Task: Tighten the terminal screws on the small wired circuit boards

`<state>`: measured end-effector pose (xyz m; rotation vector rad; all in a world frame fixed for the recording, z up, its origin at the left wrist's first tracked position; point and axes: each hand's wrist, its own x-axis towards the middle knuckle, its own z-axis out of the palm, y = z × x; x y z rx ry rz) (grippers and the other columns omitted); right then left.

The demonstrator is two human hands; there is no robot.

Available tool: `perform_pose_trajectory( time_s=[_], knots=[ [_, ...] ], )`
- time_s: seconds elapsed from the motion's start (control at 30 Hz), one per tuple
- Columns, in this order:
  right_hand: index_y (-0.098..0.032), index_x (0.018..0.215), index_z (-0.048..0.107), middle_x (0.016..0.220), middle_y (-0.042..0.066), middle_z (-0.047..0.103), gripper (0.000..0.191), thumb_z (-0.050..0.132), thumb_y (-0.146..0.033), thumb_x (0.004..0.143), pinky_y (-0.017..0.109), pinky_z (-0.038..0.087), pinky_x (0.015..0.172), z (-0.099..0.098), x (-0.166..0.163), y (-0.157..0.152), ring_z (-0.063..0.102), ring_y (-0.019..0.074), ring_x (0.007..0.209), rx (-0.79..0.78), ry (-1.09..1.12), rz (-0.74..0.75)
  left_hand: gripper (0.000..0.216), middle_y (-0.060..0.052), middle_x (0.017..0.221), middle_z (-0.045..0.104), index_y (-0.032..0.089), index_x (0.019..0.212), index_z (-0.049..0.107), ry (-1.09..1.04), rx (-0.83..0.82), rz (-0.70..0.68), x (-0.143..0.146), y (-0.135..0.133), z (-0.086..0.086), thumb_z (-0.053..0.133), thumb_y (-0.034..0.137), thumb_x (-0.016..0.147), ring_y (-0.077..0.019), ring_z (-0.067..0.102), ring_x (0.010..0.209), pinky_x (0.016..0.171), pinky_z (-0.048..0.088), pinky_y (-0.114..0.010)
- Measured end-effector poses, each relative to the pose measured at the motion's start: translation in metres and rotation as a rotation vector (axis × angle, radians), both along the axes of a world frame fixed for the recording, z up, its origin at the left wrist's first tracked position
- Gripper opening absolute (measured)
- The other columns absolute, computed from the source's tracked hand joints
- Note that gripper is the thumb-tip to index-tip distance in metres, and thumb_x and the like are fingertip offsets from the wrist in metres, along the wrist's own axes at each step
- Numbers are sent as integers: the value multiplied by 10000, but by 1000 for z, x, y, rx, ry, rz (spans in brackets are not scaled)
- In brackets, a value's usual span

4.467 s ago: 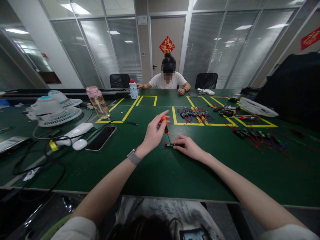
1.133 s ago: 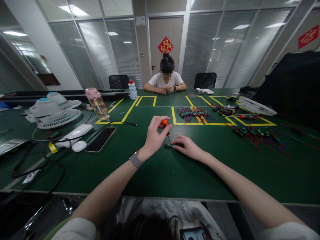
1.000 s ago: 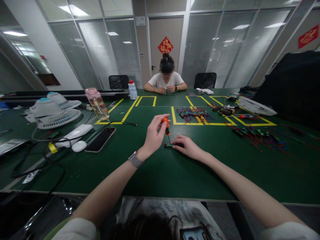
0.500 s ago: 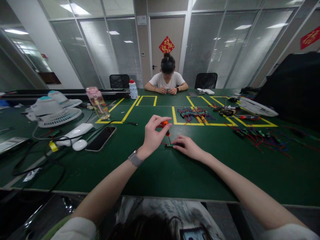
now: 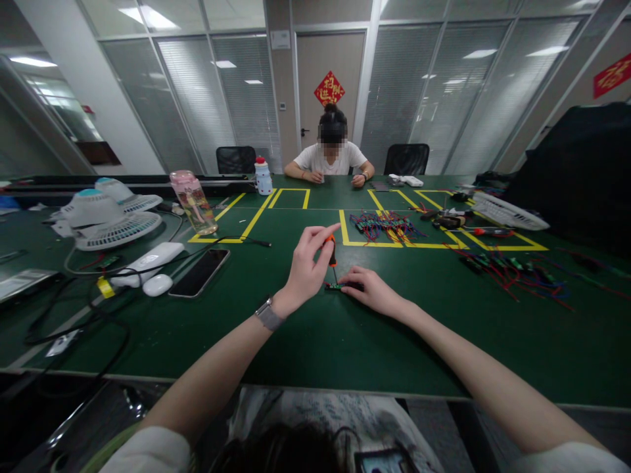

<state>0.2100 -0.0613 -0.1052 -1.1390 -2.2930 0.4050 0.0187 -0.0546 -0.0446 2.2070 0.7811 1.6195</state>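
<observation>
My left hand (image 5: 309, 263) is closed around the orange and black handle of a screwdriver (image 5: 332, 257), with the index finger stretched out past it. The screwdriver stands nearly upright, its thin shaft reaching down to a small green circuit board (image 5: 333, 286) on the table. My right hand (image 5: 371, 289) pinches the board's right end, fingertips pressed together and the palm low over the table. Dark wires lie under these fingers, partly hidden. Whether the tip sits in a screw is too small to tell.
On the green table (image 5: 296, 348), wired circuit boards (image 5: 387, 226) lie ahead right, with more boards (image 5: 517, 272) farther right. At left are a phone (image 5: 201, 272), a white mouse (image 5: 157, 286), a pink-lided bottle (image 5: 193, 202) and white fans (image 5: 108, 220). A person (image 5: 330, 156) sits opposite.
My left hand has shifted slightly right and curled round the screwdriver handle, which now stands more upright. My right hand and the board stay put. The person opposite has moved their hands apart.
</observation>
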Motion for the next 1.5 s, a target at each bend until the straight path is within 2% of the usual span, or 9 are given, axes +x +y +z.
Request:
perform_pose_trajectory(
  time_s=[0.1, 0.27, 0.43, 0.57, 0.8, 1.0, 1.23, 1.4, 1.5],
  knots=[
    [-191, 985, 713, 895, 71, 617, 180, 588, -251, 870, 315, 467, 787, 0, 0, 0, 595, 191, 835, 4, -3, 1, 346, -55, 1058, 562, 247, 1273, 514, 0, -36, -37, 0, 3, -1, 435, 192, 941, -114, 594, 875, 751, 527, -239],
    [-181, 993, 712, 892, 75, 618, 189, 581, -250, 875, 311, 465, 780, 1, 0, 0, 594, 192, 833, 1, -23, 2, 186, -26, 891, 536, 206, 1010, 650, 3, 14, 136, -2, 4, 0, 628, 276, 839, -122, 559, 794, 637, 518, -203],
    [-189, 1000, 712, 896, 72, 617, 196, 579, -262, 877, 305, 467, 771, 1, 0, 0, 597, 186, 821, -5, -18, -4, 309, -60, 1015, 574, 207, 1231, 539, -7, -67, 28, -3, 4, 0, 426, 221, 944, -103, 596, 789, 621, 525, -190],
    [-191, 996, 713, 890, 71, 621, 189, 584, -255, 873, 307, 466, 770, -1, 0, 1, 597, 188, 825, 3, -11, -1, 265, -44, 949, 584, 213, 1146, 601, -13, -61, 44, -3, 5, -2, 533, 270, 896, -105, 589, 758, 512, 488, -143],
    [-189, 998, 715, 889, 72, 619, 199, 578, -268, 877, 310, 469, 768, -1, 0, 1, 598, 188, 818, 3, -11, 0, 293, -59, 996, 618, 224, 1196, 575, 50, -94, -49, -5, 3, 3, 489, 244, 916, -125, 625, 812, 583, 535, -175],
    [-193, 1000, 720, 885, 68, 619, 202, 585, -276, 873, 305, 471, 765, 0, 0, 1, 601, 179, 804, -16, 5, -8, 355, -94, 1156, 590, 221, 1290, 488, 37, -107, -184, -7, 8, 2, 403, 190, 947, -137, 653, 887, 766, 566, -265],
    [-192, 994, 723, 873, 68, 622, 195, 589, -261, 869, 305, 466, 754, 1, -1, 0, 598, 183, 799, -8, -11, -12, 261, -44, 954, 551, 224, 1124, 617, -26, -91, 30, -3, 5, 0, 572, 285, 874, -114, 585, 773, 551, 522, -169],
    [-190, 1004, 723, 872, 68, 622, 203, 585, -263, 873, 298, 467, 751, 1, -1, 0, 598, 175, 782, -10, 3, -8, 325, -75, 1066, 563, 221, 1243, 543, -10, -56, 30, -3, 1, 1, 443, 215, 934, -128, 591, 868, 622, 536, -191],
    [-192, 1008, 721, 882, 69, 623, 206, 578, -265, 879, 300, 469, 764, 1, -1, 0, 602, 176, 791, -7, 4, -6, 292, -52, 983, 584, 215, 1188, 580, -4, -42, 45, -2, 0, 1, 513, 234, 905, -121, 590, 822, 582, 528, -171]
  ],
)
